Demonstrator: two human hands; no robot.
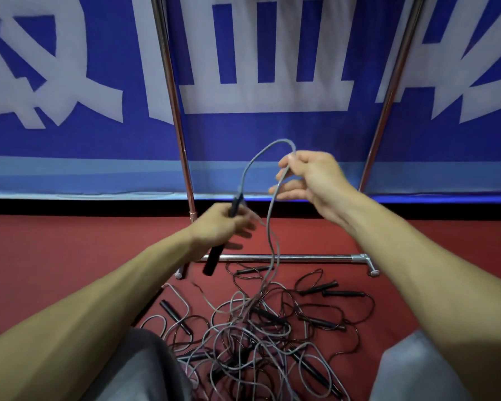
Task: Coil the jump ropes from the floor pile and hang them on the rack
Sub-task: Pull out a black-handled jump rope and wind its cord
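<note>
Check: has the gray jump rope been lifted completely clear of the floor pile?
No, the gray jump rope trails down from its raised loop into the tangled floor pile.

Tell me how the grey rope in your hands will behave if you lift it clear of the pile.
Probably floppy: the grey rope arcs between left hand and right hand, then hangs limp. Likely to snag, since its lower run vanishes into the tangled pile. Its black handle looks rigid, so probably a firm hold.
</note>
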